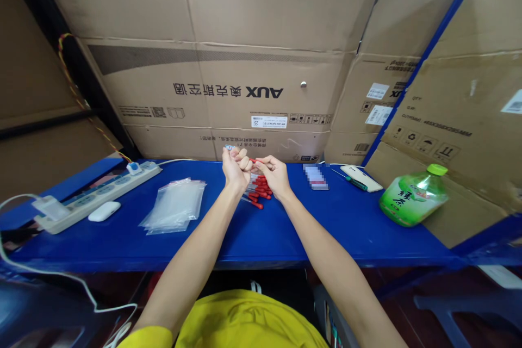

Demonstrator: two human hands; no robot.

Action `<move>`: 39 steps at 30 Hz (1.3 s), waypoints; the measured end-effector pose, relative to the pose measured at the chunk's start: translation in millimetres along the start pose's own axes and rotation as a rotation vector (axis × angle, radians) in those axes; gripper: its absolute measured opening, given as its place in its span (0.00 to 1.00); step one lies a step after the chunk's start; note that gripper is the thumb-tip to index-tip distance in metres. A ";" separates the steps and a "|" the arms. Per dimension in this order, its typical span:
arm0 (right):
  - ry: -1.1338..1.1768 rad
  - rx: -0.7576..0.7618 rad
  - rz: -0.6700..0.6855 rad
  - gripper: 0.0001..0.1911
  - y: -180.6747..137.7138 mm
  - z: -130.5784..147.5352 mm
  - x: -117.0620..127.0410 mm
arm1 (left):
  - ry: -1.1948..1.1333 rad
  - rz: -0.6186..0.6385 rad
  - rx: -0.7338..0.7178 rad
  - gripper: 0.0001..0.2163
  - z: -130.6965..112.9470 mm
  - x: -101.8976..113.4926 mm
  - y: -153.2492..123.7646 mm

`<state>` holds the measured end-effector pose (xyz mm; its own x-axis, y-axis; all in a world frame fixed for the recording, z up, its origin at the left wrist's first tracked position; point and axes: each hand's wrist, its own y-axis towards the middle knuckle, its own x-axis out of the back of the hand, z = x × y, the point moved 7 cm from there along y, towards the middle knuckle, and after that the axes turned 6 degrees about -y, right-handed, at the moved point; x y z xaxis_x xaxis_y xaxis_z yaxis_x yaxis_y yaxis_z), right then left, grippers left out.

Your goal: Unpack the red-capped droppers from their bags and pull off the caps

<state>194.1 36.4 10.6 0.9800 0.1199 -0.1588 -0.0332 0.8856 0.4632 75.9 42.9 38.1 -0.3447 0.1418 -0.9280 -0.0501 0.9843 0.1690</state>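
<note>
My left hand (236,168) is closed in a fist in front of me, over the table. A small whitish-blue piece (230,147) pokes out above its thumb side; what it belongs to is hidden. Against it, my right hand (272,174) pinches a thin red-ended stick (253,160), which runs toward the left fist. Below and between both hands lies a pile of similar red-ended sticks (261,190) with pale, clear-looking shafts. Left of my forearm, a stack of clear zip bags (175,204) rests on the blue table (261,244).
At left are a power strip (101,196) with a plugged-in charger (51,207) and a white earbud case (104,211). At right lie a phone (315,176), a green screwdriver (355,182), a cream-coloured flat object (367,176) and a green tea bottle (412,198). Cardboard (228,65) walls the back.
</note>
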 end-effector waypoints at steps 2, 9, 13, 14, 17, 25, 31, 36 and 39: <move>0.025 -0.002 0.004 0.21 0.0 0.0 -0.3 | -0.004 -0.005 -0.001 0.21 -0.3 -0.8 0.1; 0.040 -0.014 0.001 0.24 -0.1 1.8 -0.7 | 0.005 -0.009 -0.014 0.21 -0.8 -4.1 0.8; 0.034 -0.021 -0.002 0.25 -0.1 2.5 -1.3 | 0.009 -0.015 -0.021 0.21 -0.6 -4.1 2.2; 0.040 -0.018 -0.006 0.25 -0.2 2.7 -1.3 | 0.012 -0.017 -0.025 0.21 -0.8 -3.9 2.6; 0.049 -0.013 -0.008 0.25 -0.4 3.2 -1.5 | 0.024 -0.023 -0.040 0.22 -1.7 -3.5 3.4; 0.036 -0.016 -0.028 0.25 -0.2 2.8 -0.9 | 0.023 -0.030 -0.064 0.22 -0.8 -5.6 4.0; 0.067 -0.019 -0.042 0.26 -0.4 2.1 -1.0 | 0.007 -0.017 -0.067 0.22 -0.1 -6.0 5.2; 0.019 -0.059 0.047 0.26 -1.8 8.6 2.2 | 0.021 0.058 0.018 0.21 -0.9 -12.1 -2.1; 0.014 -0.093 0.140 0.27 -2.6 13.6 4.4 | 0.008 0.108 0.077 0.21 -5.1 -20.1 -9.0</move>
<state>201.2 28.5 20.5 0.9618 0.2505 -0.1107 -0.1877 0.8973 0.3994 78.5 30.6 56.9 -0.3512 0.2468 -0.9032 0.0601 0.9686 0.2413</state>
